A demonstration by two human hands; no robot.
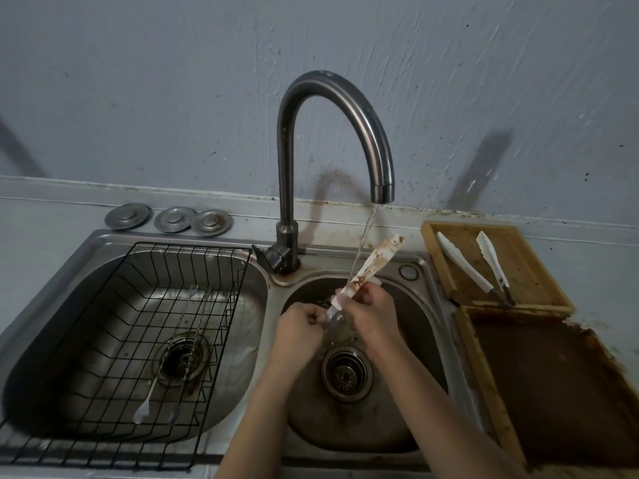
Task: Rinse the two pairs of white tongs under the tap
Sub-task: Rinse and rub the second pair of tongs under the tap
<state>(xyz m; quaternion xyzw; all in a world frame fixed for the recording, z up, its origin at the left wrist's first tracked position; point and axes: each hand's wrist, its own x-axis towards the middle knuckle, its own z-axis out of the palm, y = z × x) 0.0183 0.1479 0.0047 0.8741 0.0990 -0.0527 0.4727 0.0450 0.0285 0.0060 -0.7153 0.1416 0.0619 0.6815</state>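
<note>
Your forearms come in from the bottom edge over the right basin (425, 326), so runoff drops w/ the stream toward the drain (346, 376) and not onto the worktop (601, 257). Your right hand (371, 307) is wrapped round the lower handle of the dirty tongs (371, 262), fingers (358, 294) closed tight on it. Your left hand (300, 323) is curled shut at the very bottom end; whether it pinches the tongs' end or just rubs beside it I can't tell, since water blurs that spot.

You hold these tongs tilted, tips up and to the right, handle down by your hands. Prob so the water from the tap (382, 191) hits the shaft high and runs down its length, carrying the brown smears w/ it. The stream meets the shaft about mid-length; the upper end above that point looks stained, so I'd judge this pair not clean yet.

Second pair of tongs (484, 271) lies spread in a V on the wooden tray (529, 264) right of the sink, well apart from the water & untouched, parked w/in reach of your right hand for its turn.

Left basin holds a black wire rack (114, 305) w/ long thin utensils (179, 340) in it, likely where rinsed things go to drip.
</note>
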